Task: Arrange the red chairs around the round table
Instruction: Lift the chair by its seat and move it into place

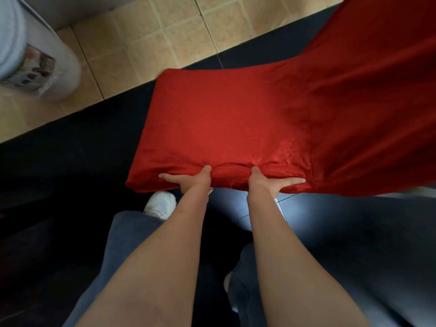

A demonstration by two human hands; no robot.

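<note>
A chair in a shiny red fabric cover (236,123) fills the middle and right of the head view, its seat facing me and its back rising to the upper right. My left hand (191,180) grips the near edge of the seat, thumb on top and fingers underneath. My right hand (271,182) grips the same edge a little to the right, in the same way. The chair's legs are hidden under the cover. No round table is in view.
The floor is dark and glossy under the chair and beige tile (151,43) beyond it. A white cylindrical object with a printed label (35,64) stands at the upper left. My white shoe (160,204) and blue trouser legs are below the seat.
</note>
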